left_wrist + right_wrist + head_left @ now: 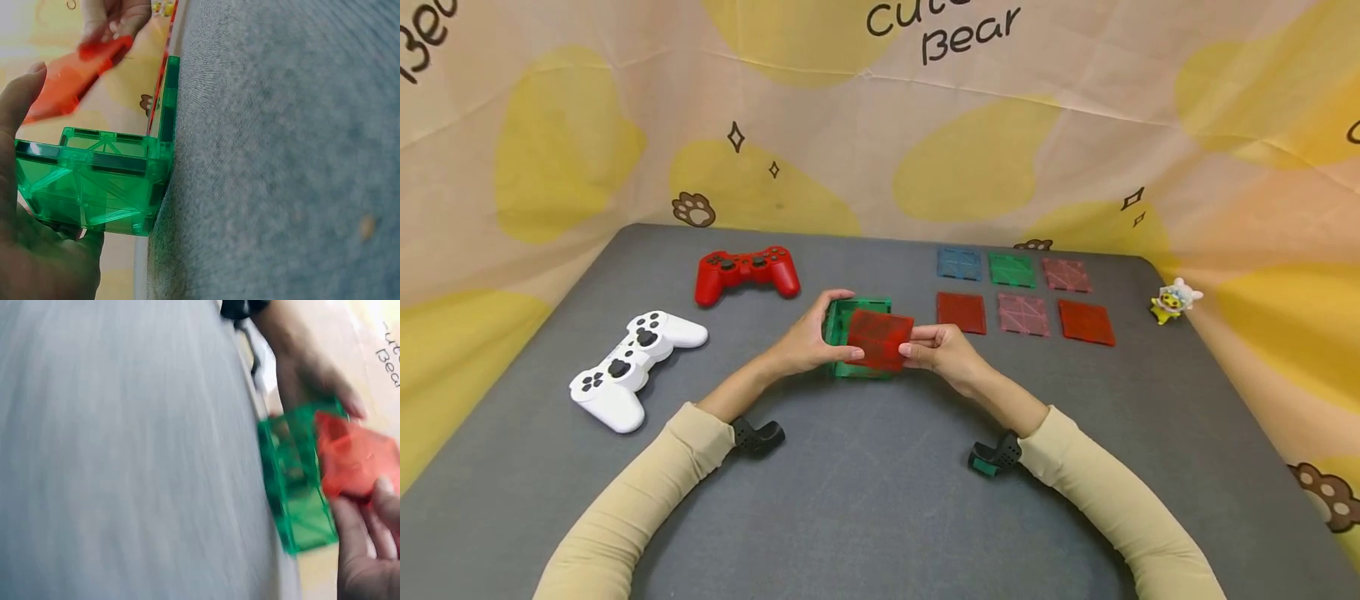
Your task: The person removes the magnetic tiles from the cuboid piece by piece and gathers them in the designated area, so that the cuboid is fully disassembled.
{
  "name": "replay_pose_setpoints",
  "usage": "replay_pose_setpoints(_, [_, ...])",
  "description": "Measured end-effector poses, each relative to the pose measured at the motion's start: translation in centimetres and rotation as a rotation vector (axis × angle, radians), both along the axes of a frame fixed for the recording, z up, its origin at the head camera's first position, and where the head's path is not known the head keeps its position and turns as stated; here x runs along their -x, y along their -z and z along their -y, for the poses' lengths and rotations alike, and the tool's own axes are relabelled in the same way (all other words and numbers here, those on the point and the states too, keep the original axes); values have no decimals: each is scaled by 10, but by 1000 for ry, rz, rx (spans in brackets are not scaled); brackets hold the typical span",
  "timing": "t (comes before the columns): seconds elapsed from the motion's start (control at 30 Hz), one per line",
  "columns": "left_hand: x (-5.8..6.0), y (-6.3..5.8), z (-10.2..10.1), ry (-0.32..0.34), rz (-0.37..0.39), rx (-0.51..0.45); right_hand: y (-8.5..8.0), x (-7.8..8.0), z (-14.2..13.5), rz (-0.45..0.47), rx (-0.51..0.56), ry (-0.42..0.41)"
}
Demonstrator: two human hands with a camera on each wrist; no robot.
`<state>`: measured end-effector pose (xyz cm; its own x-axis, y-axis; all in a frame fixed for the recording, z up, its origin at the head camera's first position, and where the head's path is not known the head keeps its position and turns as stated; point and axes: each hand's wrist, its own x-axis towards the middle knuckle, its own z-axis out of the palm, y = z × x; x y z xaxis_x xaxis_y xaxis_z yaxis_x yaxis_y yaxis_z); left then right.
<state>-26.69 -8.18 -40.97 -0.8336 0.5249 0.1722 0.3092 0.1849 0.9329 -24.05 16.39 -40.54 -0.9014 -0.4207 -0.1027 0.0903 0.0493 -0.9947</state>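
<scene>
Near the middle of the table stands a green magnetic-tile box (841, 321), made of see-through square tiles. My left hand (805, 340) grips its left side, thumb toward the front and fingers at the back. In the left wrist view, one green tile (169, 103) reaches out along the tabletop from the box. Between thumb and fingers, my right hand (953, 358) pinches a red magnetic tile (882, 337) by its right edge. That tile is tilted in front of the box, covers part of it in the head view, and has the left thumb tip at its left edge.
Flat tiles in two rows lie to the right: blue (958, 263), green (1012, 270), pink and red ones. A red game controller (747, 273) and a white game controller (636, 367) lie on the left. A small figurine (1175, 301) stands at the right edge.
</scene>
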Motion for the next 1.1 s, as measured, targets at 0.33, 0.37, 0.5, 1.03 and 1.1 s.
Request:
replay_pose_setpoints(0.33, [0,-2,0,-37,2,46,-19,-11,-63,16,-100,62])
replay_pose_setpoints(0.37, [-1,-2,0,-35,4,45,-19,-12,-69,26,-127,65])
replay_pose_setpoints(0.5, [-2,-3,-1,-40,-2,58,-14,-18,-88,58,-198,35])
replay_pose_setpoints(1.03, [-17,-22,-8,-58,-10,93,-6,-19,-108,146,-252,7])
replay_pose_setpoints(1.1, [-22,-29,-9,-56,-15,93,-7,-19,-107,114,-310,28])
